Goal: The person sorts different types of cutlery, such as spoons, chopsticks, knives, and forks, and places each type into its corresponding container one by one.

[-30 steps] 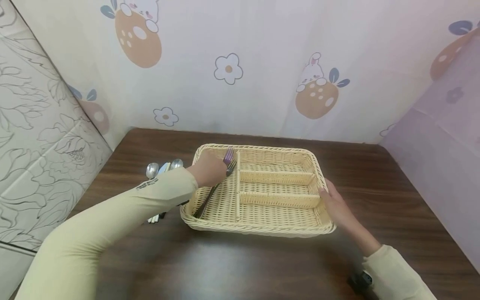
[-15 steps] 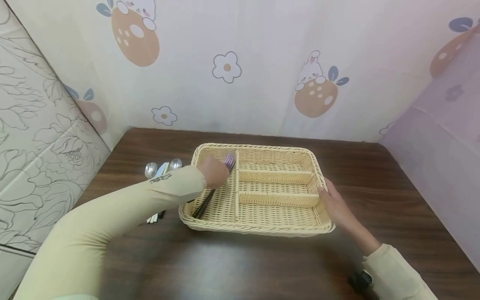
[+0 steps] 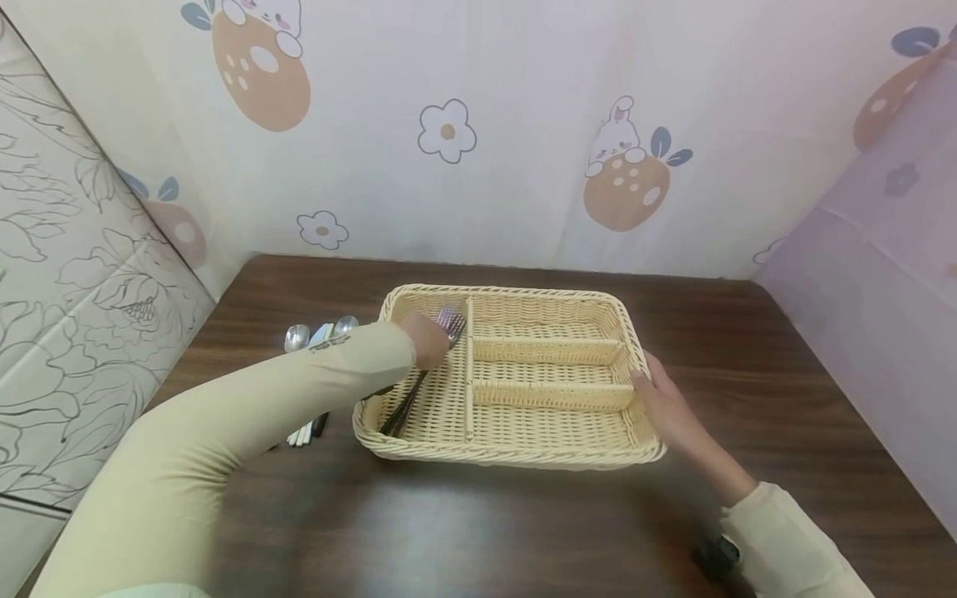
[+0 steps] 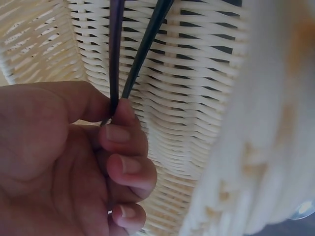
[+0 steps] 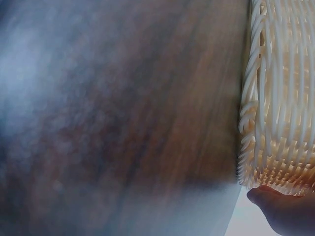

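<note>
Apparently part-done: L hand (image 3: 429, 340) pinches forks (image 4: 115, 49) in L slot of basket (image 3: 516, 454), R hand (image 3: 665, 404) grips its R end, & spoons (image 3: 296, 337) etc. lie on table (image 3: 463, 531), not yet in.

The head view looks forward and down from above the counter (image 3: 463, 531), far enough back to take in the whole basket (image 3: 516, 457) and the patterned wall covering (image 3: 523, 183) behind it. The left wrist view looks past the left grip (image 4: 74, 152) into the basket at close range; the right wrist view, also near, faces the counter and the basket's edge, both shared with the head view.
</note>
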{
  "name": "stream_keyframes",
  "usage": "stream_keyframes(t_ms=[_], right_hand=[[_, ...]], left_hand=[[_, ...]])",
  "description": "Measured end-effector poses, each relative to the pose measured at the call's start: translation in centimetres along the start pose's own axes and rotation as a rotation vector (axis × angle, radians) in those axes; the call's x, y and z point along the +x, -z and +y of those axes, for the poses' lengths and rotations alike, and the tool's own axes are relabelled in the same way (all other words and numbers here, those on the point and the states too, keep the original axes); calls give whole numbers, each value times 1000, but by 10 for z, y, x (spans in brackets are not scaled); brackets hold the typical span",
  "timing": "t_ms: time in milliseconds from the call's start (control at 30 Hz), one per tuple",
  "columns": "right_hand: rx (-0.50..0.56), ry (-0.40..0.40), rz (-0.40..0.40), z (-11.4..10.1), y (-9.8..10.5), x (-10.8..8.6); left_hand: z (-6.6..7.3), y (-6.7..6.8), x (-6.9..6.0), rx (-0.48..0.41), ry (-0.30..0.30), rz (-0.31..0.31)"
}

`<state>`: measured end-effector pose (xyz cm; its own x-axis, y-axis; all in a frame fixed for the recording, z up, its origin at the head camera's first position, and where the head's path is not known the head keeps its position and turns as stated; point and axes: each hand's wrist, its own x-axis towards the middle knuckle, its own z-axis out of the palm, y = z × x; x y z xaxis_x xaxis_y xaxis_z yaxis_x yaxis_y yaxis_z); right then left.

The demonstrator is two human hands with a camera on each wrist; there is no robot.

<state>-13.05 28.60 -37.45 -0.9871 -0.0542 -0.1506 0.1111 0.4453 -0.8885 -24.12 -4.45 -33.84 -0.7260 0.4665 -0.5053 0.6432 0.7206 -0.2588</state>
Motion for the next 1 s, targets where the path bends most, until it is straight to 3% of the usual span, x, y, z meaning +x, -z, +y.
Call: stream_keyframes(t_ms=[133, 333, 600, 733, 900, 1000], right_hand=[[-6, -4, 0, 0, 1, 0], [-45, 3, 0, 0, 1, 1], [-40, 11, 0, 3, 1, 1], [-28, 14, -8, 3, 1, 1], [-14, 12, -8, 2, 1, 1], [-13, 4, -7, 2, 1, 1]], left_hand=[[-3, 2, -1, -36, 8, -47], [-1, 0, 5, -9, 38, -96], [4, -5, 11, 6, 37, -91], [0, -4, 6, -23, 47, -39], [-17, 12, -16, -126, 62, 54], [-35, 23, -41, -169, 84, 109]])
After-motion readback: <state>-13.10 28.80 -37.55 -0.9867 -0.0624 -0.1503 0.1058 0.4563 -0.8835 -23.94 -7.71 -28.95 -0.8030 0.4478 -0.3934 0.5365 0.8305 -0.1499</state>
